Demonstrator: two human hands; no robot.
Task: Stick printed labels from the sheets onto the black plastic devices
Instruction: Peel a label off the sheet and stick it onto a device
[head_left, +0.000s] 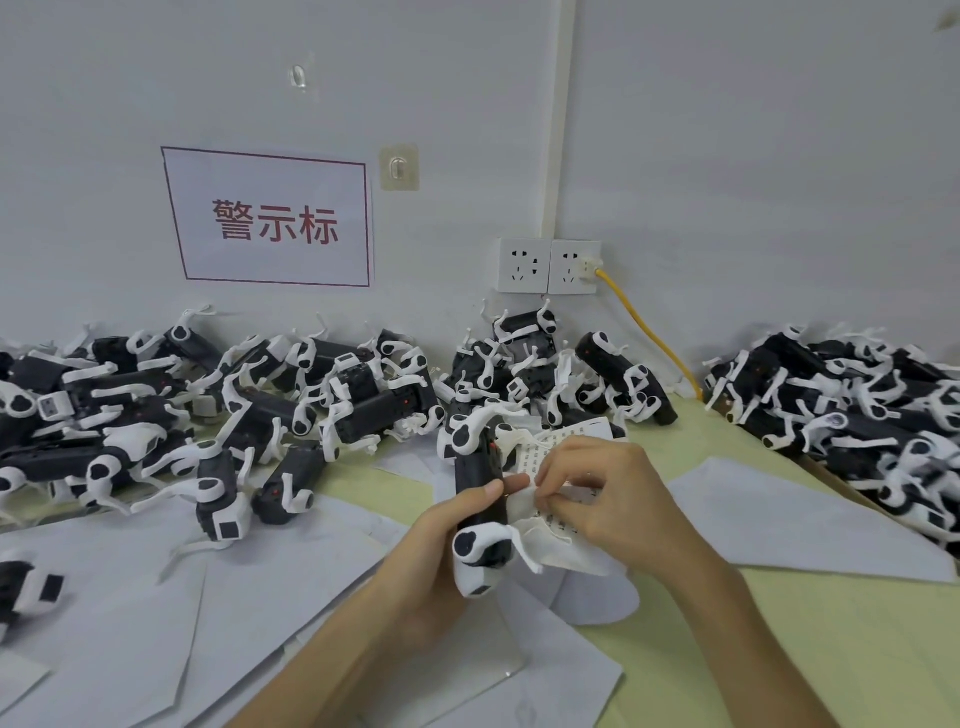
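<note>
My left hand (441, 540) grips a black plastic device (480, 483) with white legs, held upright over the table, thumb lying across its side. My right hand (597, 499) pinches at a printed label sheet (550, 457) that lies against the device's right side; its fingertips meet near the sheet's left edge. The lower part of the sheet (556, 540) curls under my right palm. Whether a single label is lifted off is hidden by my fingers.
Piles of black-and-white devices cover the back left (208, 410), the back middle (545, 374) and a tray at the right (857, 426). Loose white backing sheets (156, 613) lie over the green table (779, 649). A yellow cable (649, 332) runs from a wall socket.
</note>
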